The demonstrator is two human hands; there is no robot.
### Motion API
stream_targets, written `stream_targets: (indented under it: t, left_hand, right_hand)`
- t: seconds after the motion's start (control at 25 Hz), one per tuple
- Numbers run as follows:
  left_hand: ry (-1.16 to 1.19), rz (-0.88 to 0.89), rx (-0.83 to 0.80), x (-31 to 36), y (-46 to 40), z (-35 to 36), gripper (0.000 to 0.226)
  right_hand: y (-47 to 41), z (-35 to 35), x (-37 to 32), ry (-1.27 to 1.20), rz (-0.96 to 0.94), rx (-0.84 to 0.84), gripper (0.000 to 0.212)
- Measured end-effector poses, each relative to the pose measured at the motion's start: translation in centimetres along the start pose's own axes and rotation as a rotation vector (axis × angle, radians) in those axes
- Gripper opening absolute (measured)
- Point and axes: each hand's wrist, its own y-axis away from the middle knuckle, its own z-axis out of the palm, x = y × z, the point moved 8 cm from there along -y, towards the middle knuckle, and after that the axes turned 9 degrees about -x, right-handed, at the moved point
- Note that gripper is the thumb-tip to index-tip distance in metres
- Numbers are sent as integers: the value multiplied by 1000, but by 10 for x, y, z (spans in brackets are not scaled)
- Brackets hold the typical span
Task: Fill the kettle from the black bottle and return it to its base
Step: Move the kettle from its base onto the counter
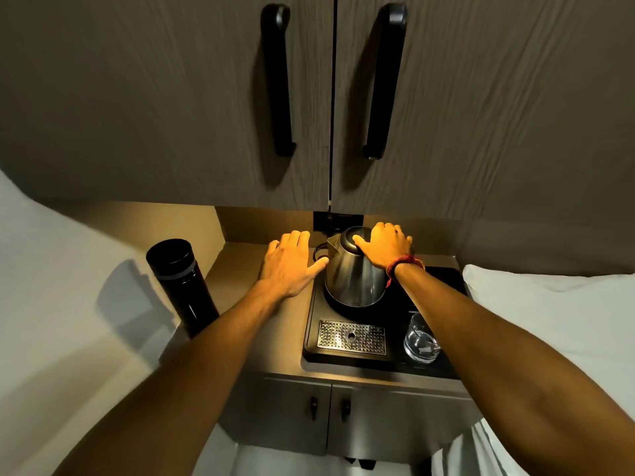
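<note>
A steel kettle (pixel 350 276) with a dark lid stands on its round base (pixel 335 304) on a black tray (pixel 311 341), spout pointing left. My right hand (pixel 385 247) rests over the kettle's top and handle side, thumb on the lid, fingers curled round the hidden handle. Just left of the kettle, my left hand (pixel 290 261) lies flat and spread, its thumb touching the kettle's side. A tall black bottle (pixel 180 286) with its cap on stands at the counter's left edge, apart from both hands.
A clear glass (pixel 421 340) stands on the tray's right front, under my right forearm. A perforated drip grate (pixel 350 338) sits in the tray's front. Cabinet doors with black handles (pixel 278 80) hang low above. White bedding (pixel 549 304) lies right; a wall socket (pixel 338 221) is behind the kettle.
</note>
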Motion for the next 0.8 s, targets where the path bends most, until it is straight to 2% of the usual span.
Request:
stream_targets:
  t: [0.24, 0.4, 0.52, 0.64, 0.8]
  left_hand:
    - [-107, 57, 12, 7, -16, -9, 71]
    - [-163, 70, 12, -1, -19, -15, 69]
    - [-220, 73, -16, -6, -21, -16, 68]
    - [-206, 66, 0, -13, -24, -28, 68]
    - [-215, 28, 1, -31, -21, -46, 62]
  right_hand:
    - [-7, -5, -4, -153, -59, 23, 40]
    - [-10, -8, 13, -491, -40, -27, 37]
    - [-13, 7, 44, -666, 93, -106, 47]
    - [-14, 26, 64, -747, 166, -126, 30]
    - [-19, 26, 67, -782, 168, -81, 31]
